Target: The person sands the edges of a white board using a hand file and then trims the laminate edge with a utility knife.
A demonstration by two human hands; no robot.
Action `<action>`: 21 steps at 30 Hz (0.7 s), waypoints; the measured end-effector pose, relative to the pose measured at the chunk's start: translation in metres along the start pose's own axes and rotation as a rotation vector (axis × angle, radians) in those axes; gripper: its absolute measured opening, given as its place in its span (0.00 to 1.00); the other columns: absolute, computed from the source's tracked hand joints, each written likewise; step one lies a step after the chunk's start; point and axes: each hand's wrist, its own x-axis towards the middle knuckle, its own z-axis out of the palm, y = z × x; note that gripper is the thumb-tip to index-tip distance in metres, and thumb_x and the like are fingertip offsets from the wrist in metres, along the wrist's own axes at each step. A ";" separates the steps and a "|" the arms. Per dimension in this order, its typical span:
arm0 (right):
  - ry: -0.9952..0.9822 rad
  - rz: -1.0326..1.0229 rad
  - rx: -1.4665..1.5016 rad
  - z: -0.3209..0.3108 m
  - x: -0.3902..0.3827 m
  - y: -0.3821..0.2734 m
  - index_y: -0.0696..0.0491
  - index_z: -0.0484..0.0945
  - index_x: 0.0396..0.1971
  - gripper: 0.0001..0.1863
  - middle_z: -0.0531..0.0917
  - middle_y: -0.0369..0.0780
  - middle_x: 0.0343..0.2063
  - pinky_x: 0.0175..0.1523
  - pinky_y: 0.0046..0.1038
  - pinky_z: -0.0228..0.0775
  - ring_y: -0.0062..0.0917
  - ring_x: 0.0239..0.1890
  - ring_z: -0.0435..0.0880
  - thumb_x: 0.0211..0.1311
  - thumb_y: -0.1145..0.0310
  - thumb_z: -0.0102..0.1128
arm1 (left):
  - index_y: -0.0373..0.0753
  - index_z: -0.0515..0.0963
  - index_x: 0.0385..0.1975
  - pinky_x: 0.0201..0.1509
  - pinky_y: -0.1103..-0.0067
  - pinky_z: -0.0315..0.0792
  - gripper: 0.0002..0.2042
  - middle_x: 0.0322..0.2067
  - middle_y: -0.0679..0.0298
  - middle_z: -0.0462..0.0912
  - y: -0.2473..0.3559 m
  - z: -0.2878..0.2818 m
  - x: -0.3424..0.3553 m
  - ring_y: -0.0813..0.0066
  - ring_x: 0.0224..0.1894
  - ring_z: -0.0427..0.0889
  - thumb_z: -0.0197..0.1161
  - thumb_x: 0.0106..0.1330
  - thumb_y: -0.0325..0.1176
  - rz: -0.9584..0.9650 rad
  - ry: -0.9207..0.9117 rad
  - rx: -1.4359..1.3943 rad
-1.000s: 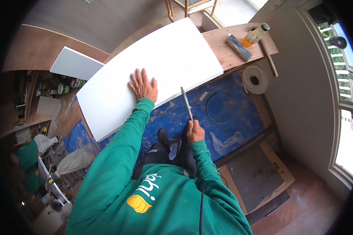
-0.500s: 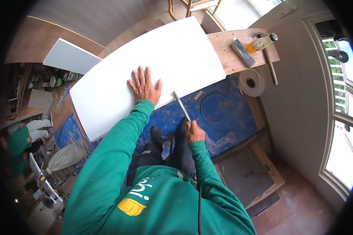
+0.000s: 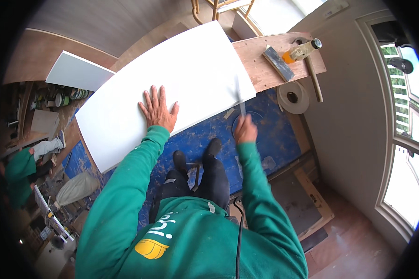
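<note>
A large white panel (image 3: 200, 69) with a curved far edge lies flat on a wooden bench in front of me. My left hand (image 3: 159, 111) rests on its top near the front edge, palm down and fingers spread. Closed round one end of a long, flat metal file (image 3: 242, 108) is my right hand (image 3: 246, 129), just off the panel's front edge toward its right corner. The file's far end is smeared by motion and reaches up to that edge; whether it touches cannot be made out.
On the bench (image 3: 251, 53) at right lie a dark rectangular block (image 3: 278, 63), a bottle of orange liquid (image 3: 302, 51) and a wooden-handled tool (image 3: 314, 81). Beside it hangs a white roll of strip (image 3: 293, 98). Another panel (image 3: 77, 70) leans at left. Another person (image 3: 21, 167) is at far left.
My right hand has moved right and forward with the file along the panel's front edge. My left hand stays flat on the panel. The whole view has shifted slightly.
</note>
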 end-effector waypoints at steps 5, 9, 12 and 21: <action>0.118 -0.002 0.044 -0.020 0.029 0.001 0.54 0.67 0.27 0.15 0.77 0.52 0.17 0.26 0.50 0.67 0.54 0.23 0.77 0.69 0.59 0.51 | 0.48 0.49 0.73 0.73 0.46 0.32 0.37 0.74 0.57 0.42 -0.002 -0.001 0.005 0.50 0.75 0.37 0.49 0.67 0.58 -0.044 -0.047 0.010; -0.147 -0.042 -0.187 -0.027 -0.058 0.002 0.52 0.68 0.27 0.14 0.77 0.51 0.16 0.27 0.49 0.69 0.51 0.21 0.78 0.68 0.59 0.53 | 0.48 0.49 0.73 0.72 0.46 0.32 0.38 0.74 0.57 0.41 -0.001 -0.007 -0.003 0.50 0.75 0.37 0.50 0.67 0.57 -0.005 -0.013 -0.007; -0.069 -0.048 -0.103 -0.026 0.012 0.001 0.53 0.67 0.28 0.14 0.77 0.53 0.17 0.26 0.49 0.67 0.54 0.23 0.77 0.70 0.60 0.50 | 0.49 0.49 0.73 0.73 0.47 0.34 0.37 0.74 0.58 0.43 0.003 -0.010 -0.004 0.51 0.75 0.38 0.53 0.67 0.54 -0.025 -0.040 -0.009; -0.207 0.076 -0.177 -0.033 -0.039 -0.025 0.55 0.69 0.28 0.15 0.79 0.53 0.18 0.30 0.53 0.69 0.54 0.25 0.79 0.69 0.58 0.50 | 0.49 0.49 0.73 0.73 0.47 0.33 0.37 0.74 0.58 0.43 -0.005 -0.006 -0.006 0.51 0.75 0.38 0.52 0.67 0.55 -0.023 0.002 -0.044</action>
